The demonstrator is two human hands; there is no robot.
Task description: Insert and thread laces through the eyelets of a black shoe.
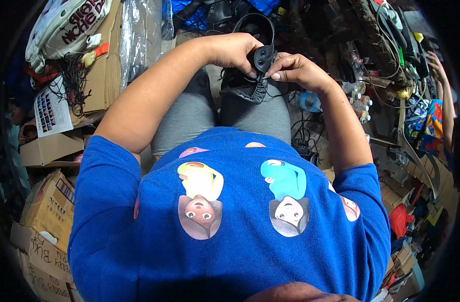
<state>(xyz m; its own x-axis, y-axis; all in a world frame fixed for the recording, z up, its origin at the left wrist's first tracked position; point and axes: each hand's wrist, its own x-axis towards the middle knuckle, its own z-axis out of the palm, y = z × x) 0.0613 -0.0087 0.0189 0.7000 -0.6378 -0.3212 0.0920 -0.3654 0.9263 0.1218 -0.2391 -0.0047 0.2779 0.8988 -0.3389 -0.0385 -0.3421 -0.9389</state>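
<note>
Over my lap I hold a black strapped leather-like piece, with a rounded tab that has small dark holes or studs. A curved strap loop rises at its far side, and a gathered black edge hangs at its near side. My left hand grips the piece from the left, its thumb beside the tab. Just right of the tab, the thumb and forefinger of my right hand are pinched together at the piece's edge. A tiny pale bit shows near those fingertips, too small to name.
Cardboard sheets and clear plastic wrap stand at the left, above cardboard boxes. Small bottles and a clear plastic bottle lie to the right. Another person's arm shows at the far right.
</note>
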